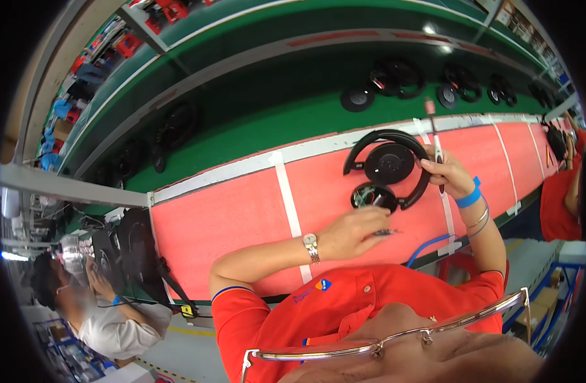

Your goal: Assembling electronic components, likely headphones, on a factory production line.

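Observation:
A pair of black over-ear headphones (390, 135) is held above the pink work mat, tilted. My right hand (451, 172), with a blue band at its wrist, grips their headband on the right side. A slim pen-like tool (437, 148), pale with a reddish upper end, also sits between its fingers. One ear cup (388, 163) shows a smooth black face. The other ear cup (363, 198) lies open, with a green circuit board inside. Close below it is my left hand (356, 233), wearing a watch. Its fingers are curled around a small dark object, too blurred to name.
The pink mat (222, 223) is divided by white tape strips. Beyond it, a green conveyor belt (254, 134) carries several black headphones (400, 76) and round covers (356, 99). A black bag (140, 255) stands at the left end. Co-workers (114, 319) sit on both sides.

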`<state>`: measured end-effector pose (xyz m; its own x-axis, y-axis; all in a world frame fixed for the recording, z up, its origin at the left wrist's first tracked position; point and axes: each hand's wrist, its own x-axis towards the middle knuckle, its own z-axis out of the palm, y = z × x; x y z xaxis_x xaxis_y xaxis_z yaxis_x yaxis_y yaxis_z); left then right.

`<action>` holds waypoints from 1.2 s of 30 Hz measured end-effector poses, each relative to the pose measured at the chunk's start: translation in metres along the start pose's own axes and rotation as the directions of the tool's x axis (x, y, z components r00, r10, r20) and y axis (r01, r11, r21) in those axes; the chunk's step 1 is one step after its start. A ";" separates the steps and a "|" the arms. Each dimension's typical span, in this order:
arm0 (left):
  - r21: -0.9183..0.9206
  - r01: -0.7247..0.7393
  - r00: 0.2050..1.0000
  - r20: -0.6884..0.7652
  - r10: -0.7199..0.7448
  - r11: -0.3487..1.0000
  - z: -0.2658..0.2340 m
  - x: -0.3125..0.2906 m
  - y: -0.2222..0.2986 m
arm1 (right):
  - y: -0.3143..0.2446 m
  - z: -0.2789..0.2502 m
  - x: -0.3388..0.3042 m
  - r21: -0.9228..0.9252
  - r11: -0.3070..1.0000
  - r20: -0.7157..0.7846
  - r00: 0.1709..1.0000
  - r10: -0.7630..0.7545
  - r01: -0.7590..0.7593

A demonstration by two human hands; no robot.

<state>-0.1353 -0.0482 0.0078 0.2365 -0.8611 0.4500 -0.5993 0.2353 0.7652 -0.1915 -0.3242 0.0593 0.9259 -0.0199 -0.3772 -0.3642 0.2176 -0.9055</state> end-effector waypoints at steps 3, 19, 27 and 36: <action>0.203 -0.007 0.988 -0.151 0.038 0.979 -0.045 0.020 0.001 | -0.009 0.010 0.016 -0.020 0.982 -0.019 0.982 -0.189 0.189; 0.724 0.609 0.792 -0.578 -0.198 0.323 -0.183 -0.010 -0.079 | 0.003 0.083 0.159 -0.701 0.433 0.068 0.658 -0.750 0.566; 0.683 0.664 0.735 -0.672 -0.094 0.305 -0.210 -0.026 -0.098 | -0.011 0.088 0.178 -0.232 0.868 -0.277 0.826 -0.492 0.439; 0.616 0.746 0.666 -0.704 -0.247 0.254 -0.224 -0.043 -0.128 | 0.015 0.066 0.196 -0.094 0.936 -0.424 0.837 -0.345 0.339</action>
<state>0.1026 0.0600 -0.0059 0.8439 -0.3138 0.4352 -0.4468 -0.8601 0.2462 -0.0090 -0.2607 -0.0149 0.8586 -0.5055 -0.0854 -0.0368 0.1052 -0.9938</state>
